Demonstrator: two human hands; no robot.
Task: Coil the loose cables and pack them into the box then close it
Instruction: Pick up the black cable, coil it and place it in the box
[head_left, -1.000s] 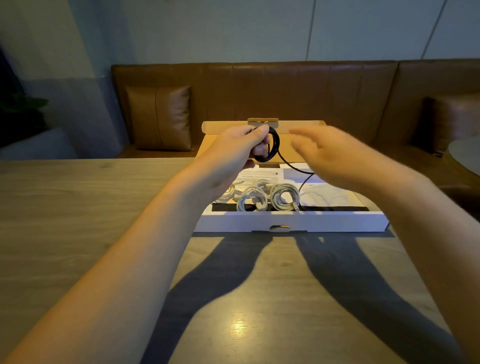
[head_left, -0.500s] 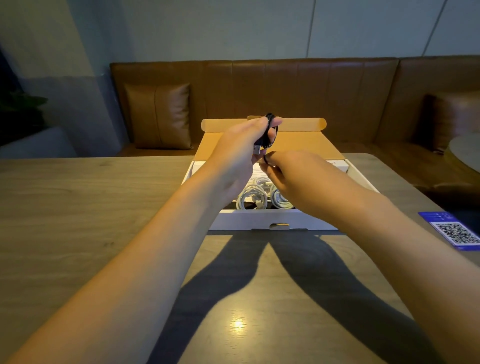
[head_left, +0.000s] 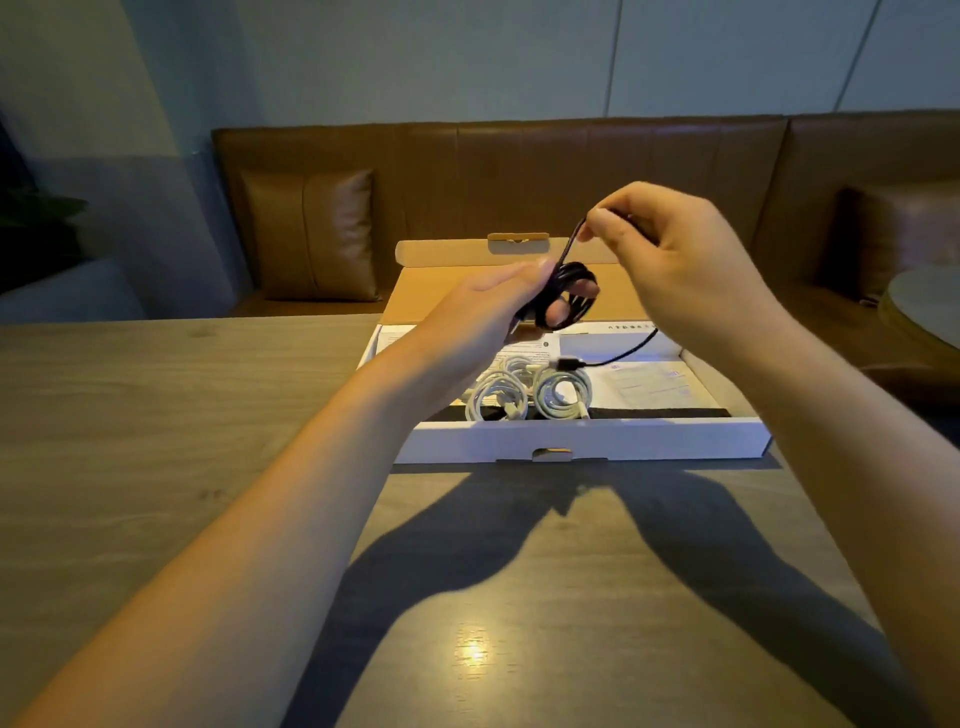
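- The wooden table (head_left: 156, 467) is closest, with arm shadows on it.
- The white box (head_left: 582, 441) sits open, and two coiled white cables (head_left: 530, 395) lie inside.
- Above the box, the left hand (head_left: 483, 312) grips the black cable (head_left: 566, 296) bundle.
- The right hand (head_left: 675, 260) has gone up from beside the bundle and now pinches a strand, pulling a new loop.
- The loose plug end (head_left: 569, 364) hangs over the box, so coiling looks nearly done.

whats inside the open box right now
Inside the box: two coiled white cables at the front left, lying on printed paper sheets. The left forearm covers the left corner, so anything there is hidden.
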